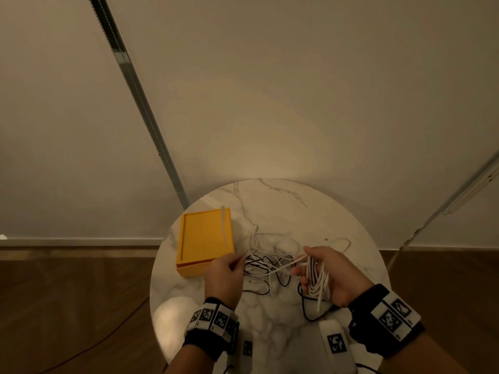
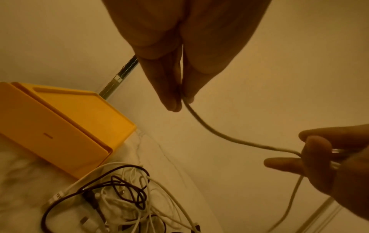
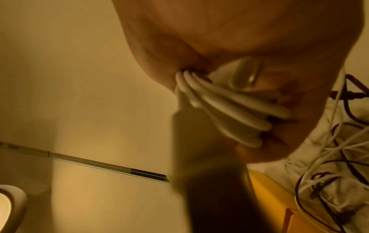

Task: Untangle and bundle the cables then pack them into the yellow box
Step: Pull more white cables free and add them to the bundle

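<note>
— Looking down at the round marble table [image 1: 324, 211]: what is each hand doing?

— The right hand [image 1: 328, 276] has its fingers curled round a bunch of white cable loops [image 1: 318, 282], gathered in the palm, their lower ends hanging below the hand. From the right wrist view the loops [image 3: 229, 102] sit packed side by side against the fingers.

— And the other one?

— The left hand [image 1: 225, 276] pinches a single white strand [image 2: 219, 135] between thumb and fingertips [image 2: 171, 102]. That strand runs across to the right hand, lifted off the table.

— Where are the other cables?

— A tangle of white and dark cables [image 1: 267, 263] lies on the marble between and just beyond the hands. One dark cable [image 1: 305, 306] curls under the right wrist.

— The box?

— The yellow box [image 1: 202, 238] sits on the table's left side, just beside the tangle, lid on. One white strand [image 1: 224, 228] lies across its top near the right edge.
</note>
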